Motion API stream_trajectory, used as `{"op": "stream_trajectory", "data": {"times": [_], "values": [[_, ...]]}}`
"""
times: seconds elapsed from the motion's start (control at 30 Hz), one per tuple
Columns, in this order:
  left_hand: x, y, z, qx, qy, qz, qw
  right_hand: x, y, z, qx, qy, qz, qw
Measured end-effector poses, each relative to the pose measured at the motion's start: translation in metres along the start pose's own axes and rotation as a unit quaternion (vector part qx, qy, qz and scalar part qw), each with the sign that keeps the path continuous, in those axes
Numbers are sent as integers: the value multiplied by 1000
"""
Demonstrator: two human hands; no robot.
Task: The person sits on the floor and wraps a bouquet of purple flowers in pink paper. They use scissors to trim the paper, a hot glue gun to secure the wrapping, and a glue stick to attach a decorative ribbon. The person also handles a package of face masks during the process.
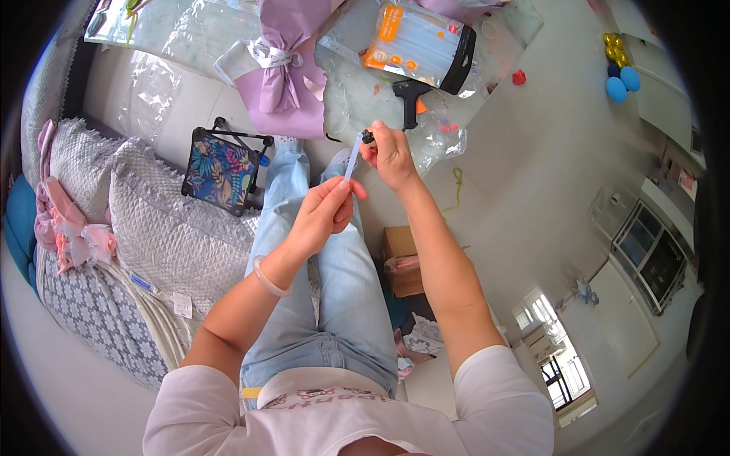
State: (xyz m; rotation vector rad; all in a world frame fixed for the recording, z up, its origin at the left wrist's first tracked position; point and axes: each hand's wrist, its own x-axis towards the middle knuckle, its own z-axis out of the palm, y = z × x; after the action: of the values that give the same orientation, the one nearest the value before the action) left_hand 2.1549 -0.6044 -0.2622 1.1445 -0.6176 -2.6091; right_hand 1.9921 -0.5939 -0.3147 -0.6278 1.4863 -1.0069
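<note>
A pale translucent glue stick (353, 157) slants upward from my left hand (331, 208), its lower end pinched between thumb and fingers. By its upper end is a small black object (368, 137), held in my right hand (390, 151); its kind is mostly hidden by my fingers. The stick's tip and the black object look very close, and I cannot tell whether they touch. Beyond my right hand lies a black hot glue gun (409, 101) with an orange part. Partly over it rests a clear, orange-printed bag of glue sticks (419, 48).
Purple wrapping paper tied with a white ribbon (276, 57) overhangs the glass-topped table (342, 97). A folding stool (219, 171) with leaf-print fabric stands left of my legs. A cardboard box (399, 245) sits to the right. Quilted sofa covers (171, 228) lie at left.
</note>
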Motion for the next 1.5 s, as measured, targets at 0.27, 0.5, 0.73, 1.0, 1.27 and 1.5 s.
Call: {"op": "stream_trajectory", "data": {"times": [0.27,0.5,0.73,1.0,1.27,1.5], "values": [[0,0,-3,-30,1,-4,1000,1,2,-2,-25,-12,5,1000],[0,2,-2,-35,0,-11,999,4,3,0,-28,0,16,999],[3,1,-5,-43,3,-18,999,8,4,-1,-43,-8,8,999],[5,2,-3,-46,-3,-27,999,10,10,-3,-44,3,9,999],[6,1,-2,-44,-2,-28,999,10,7,-5,-63,-3,-2,998],[6,0,-3,-48,-3,-30,998,10,5,-4,-56,-6,-3,998]]}}
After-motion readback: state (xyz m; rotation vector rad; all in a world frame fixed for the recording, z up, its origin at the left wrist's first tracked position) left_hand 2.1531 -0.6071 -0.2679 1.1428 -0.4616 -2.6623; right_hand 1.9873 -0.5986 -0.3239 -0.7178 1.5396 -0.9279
